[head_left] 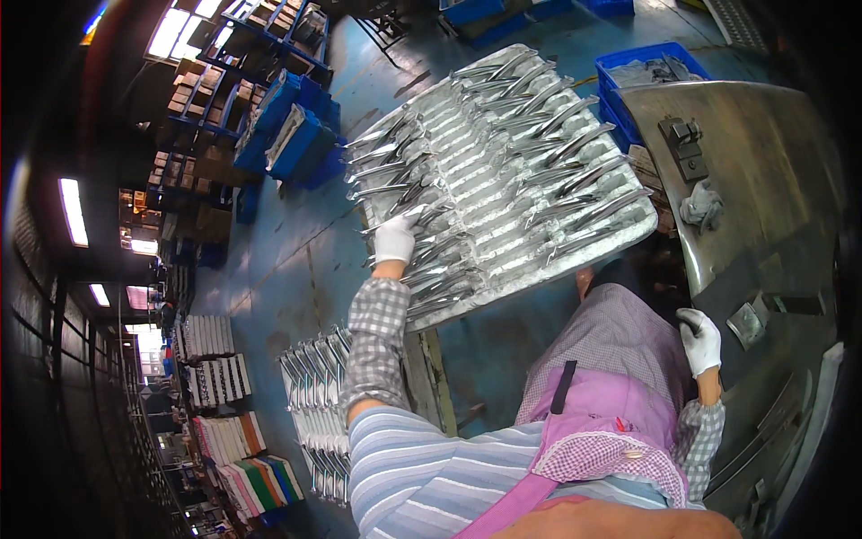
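Observation:
My left hand (395, 239), in a white glove, reaches over the left row of shiny curved metal parts (391, 168). Its fingers close around one of these long, slender pieces, partly hidden among its neighbours. The parts lie in two rows on a large pale ribbed tray (467, 171), with their ends sticking out past its left edge. Lower on the right, my white-gloved right hand (700, 342) hangs by the near edge of the metal workbench. Its fingers are curled in, and nothing shows in them.
On the workbench (763, 126) at right are a dark clamp-like fixture (684, 148) and a crumpled grey cloth (702, 207). Behind it stands a blue crate (651, 67). More blue bins (301, 130) and loaded shelves are at far left. A second rack of metal parts (314, 386) stands lower left.

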`<state>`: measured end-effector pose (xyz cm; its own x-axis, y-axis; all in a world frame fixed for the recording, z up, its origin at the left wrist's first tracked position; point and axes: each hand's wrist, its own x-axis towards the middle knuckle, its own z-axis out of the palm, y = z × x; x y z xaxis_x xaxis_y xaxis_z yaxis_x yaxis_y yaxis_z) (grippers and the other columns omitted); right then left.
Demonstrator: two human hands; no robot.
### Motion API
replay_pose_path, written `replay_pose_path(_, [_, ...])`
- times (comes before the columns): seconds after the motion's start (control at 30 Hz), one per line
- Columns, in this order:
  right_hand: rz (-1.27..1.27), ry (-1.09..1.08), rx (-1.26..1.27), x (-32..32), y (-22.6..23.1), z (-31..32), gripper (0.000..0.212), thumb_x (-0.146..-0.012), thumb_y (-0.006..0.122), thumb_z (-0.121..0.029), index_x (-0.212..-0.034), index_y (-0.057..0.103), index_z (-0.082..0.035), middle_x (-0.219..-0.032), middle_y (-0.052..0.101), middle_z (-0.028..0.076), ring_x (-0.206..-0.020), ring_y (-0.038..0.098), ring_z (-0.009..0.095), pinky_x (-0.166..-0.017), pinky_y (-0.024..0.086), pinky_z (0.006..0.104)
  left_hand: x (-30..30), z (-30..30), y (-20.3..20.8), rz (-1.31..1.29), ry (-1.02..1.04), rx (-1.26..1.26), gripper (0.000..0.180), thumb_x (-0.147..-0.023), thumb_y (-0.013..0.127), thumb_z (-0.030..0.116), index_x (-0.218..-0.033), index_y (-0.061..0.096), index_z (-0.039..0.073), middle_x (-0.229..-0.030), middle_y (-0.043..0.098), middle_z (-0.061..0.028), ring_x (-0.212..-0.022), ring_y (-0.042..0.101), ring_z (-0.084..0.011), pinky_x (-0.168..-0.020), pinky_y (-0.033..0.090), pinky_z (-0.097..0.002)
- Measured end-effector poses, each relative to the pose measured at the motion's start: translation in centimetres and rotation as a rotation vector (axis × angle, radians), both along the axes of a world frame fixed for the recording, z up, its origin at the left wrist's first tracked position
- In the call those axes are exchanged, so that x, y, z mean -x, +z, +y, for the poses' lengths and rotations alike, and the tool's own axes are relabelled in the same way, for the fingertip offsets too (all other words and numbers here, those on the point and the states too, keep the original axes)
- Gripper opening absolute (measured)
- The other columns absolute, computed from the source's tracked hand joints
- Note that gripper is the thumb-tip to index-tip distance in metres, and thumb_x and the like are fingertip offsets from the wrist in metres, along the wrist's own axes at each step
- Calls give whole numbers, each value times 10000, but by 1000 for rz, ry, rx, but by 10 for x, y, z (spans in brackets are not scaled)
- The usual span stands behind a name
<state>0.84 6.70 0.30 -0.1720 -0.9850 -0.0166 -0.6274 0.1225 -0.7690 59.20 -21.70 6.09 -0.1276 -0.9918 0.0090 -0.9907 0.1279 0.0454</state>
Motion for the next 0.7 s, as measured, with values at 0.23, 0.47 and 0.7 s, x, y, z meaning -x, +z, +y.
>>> replay_pose_path(0.23, [96,87,-65,-13,3,-19,235,-835,628,-38,-1041,736,-72,-1084,720,111,-1026,672,314,-921,524,376,-1,-22,36,423,74,-154,215,-839,742,249,-1015,793,136,-965,748,-140,-904,711,-291,-828,531,-339])
replay_pose_path(0.47, [80,97,-70,-3,11,1,248,-812,641,-71,-1038,742,-91,-1077,717,108,-1028,664,328,-924,524,390,-32,-11,26,-674,343,-27,282,-825,690,330,-1064,772,205,-1080,730,-86,-1047,670,-283,-1020,427,-523])
replay_pose_path(0.7, [-558,-153,-88,12,24,19,262,-884,720,-91,-1142,756,-65,-1089,752,121,-983,694,179,-885,555,326,165,35,134,162,96,-27,450,-845,689,396,-1158,707,73,-989,740,-190,-912,710,-364,-807,542,-425])
